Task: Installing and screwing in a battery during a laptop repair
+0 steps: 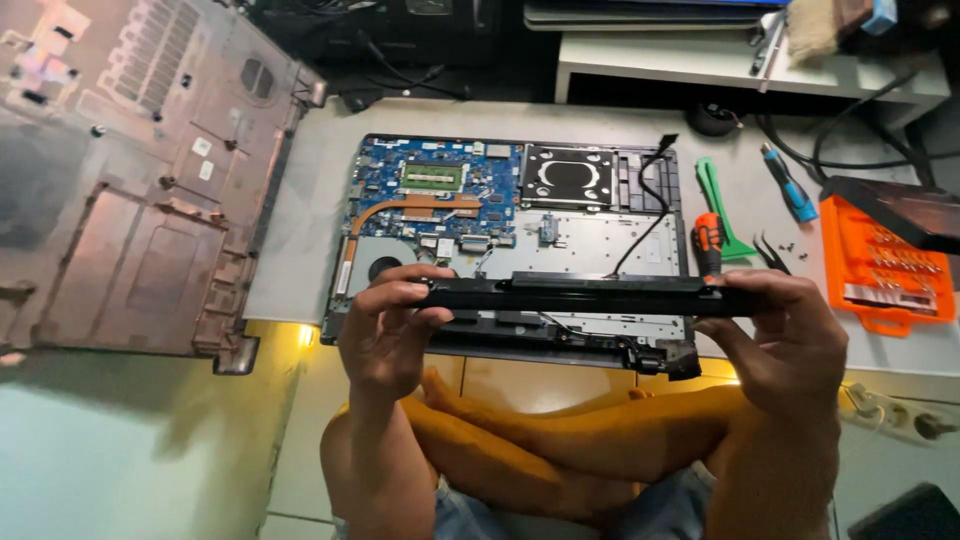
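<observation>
Far left: a detached laptop bottom cover (130, 180) lies inside-up, partly on the grey desk (310, 200) and overhanging its left edge. Centre: an opened laptop chassis (510, 240) rests on the desk with the blue circuit board (440, 190), copper heat pipe (410, 208) and round fan (383, 266) exposed at its left half, and a black cable (650, 200) running across its right half. In front of the chassis, a long black battery pack (580, 296) is held level, raised above the chassis's near edge. Left hand (385, 330): fingers curled closed over the pack's left end, thumb underneath. Right hand (785, 340): fingers wrapped closed around the pack's right end. Right of the chassis, on the desk: an orange-and-black screwdriver (707, 243), just beside a green pry tool (722, 212); black tweezers (772, 252); a blue-handled screwdriver (790, 185); loose small screws near these. Far right: an orange bit case (880, 270), lid open, at the desk's edge. Below the desk, the person's crossed bare legs (560, 450) are in view.
</observation>
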